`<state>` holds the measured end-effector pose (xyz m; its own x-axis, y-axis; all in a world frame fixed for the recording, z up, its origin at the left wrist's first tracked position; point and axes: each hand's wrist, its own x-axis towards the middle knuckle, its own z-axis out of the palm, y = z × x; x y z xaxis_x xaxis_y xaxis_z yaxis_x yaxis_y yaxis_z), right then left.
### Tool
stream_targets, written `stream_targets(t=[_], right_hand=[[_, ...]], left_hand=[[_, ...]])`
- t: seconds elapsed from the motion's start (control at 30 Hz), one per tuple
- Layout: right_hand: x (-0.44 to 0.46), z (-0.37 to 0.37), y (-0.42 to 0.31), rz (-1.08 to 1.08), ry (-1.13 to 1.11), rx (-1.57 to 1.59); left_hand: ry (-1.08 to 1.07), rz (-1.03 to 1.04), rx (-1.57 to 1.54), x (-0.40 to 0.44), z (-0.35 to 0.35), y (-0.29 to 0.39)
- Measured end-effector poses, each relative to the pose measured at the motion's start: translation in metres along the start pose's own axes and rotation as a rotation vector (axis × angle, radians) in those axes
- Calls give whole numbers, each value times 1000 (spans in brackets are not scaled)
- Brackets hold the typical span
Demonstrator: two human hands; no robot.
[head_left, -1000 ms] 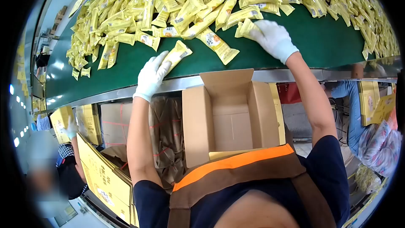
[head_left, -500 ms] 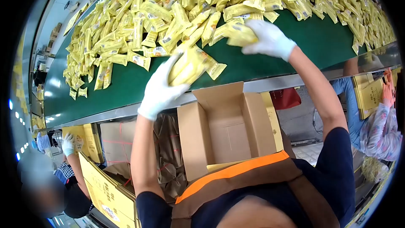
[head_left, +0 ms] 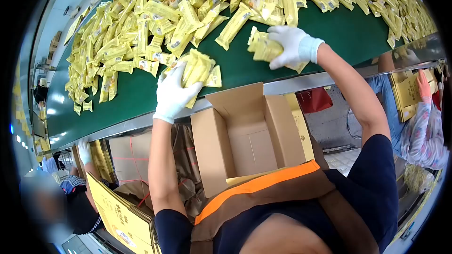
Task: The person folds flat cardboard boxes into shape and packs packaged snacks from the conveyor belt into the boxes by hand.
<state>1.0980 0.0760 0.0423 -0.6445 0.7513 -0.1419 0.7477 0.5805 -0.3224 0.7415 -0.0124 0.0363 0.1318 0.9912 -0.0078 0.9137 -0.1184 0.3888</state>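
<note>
— What fills the left of the frame?
— At 8 o'clock, a co-worker (head_left: 80, 204) in dark clothing and a light glove, beside folded yellow cartons (head_left: 120, 211) leaning upright at an angle. Above them, a heap of yellow packets (head_left: 117, 33) sweeps across the green counter (head_left: 141, 91) from 10 o'clock to 2.

— And the left hand (head_left: 172, 94)?
— At 11 o'clock, white-gloved, thumb and fingers curled around a cluster of packets (head_left: 197, 68) over the counter's near edge.

— The centre?
— An open cardboard box (head_left: 205, 146), flaps folded outward, its inner bottom facing up, just below the counter's metal edge.

— The right hand (head_left: 293, 46)?
— Gloved too, near 1 o'clock, pinching several packets (head_left: 264, 48) between thumb and fingers above the green surface.

— Far right?
— A red bag (head_left: 314, 100) just short of 3 o'clock; beyond it, at 3, a second worker (head_left: 423, 136) in a patterned sleeve and orange glove, at more yellow cartons (head_left: 405, 91).
</note>
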Motion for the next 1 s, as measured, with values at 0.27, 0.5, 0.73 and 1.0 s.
stream_targets(t=[0.27,0.5,0.73,1.0], right_hand=[[-59,10,-5,203,150,-167],[-47,-17,4,191,-88,35],[97,-44,-47,-138,-203,-137],[49,4,-20,-242,-55,-199]], left_hand=[[6,14,-71,-32,-2,6],[-90,131,-95,-29,-8,19],[-243,55,-323,-18,-19,23],[-338,93,54,-25,-13,19]])
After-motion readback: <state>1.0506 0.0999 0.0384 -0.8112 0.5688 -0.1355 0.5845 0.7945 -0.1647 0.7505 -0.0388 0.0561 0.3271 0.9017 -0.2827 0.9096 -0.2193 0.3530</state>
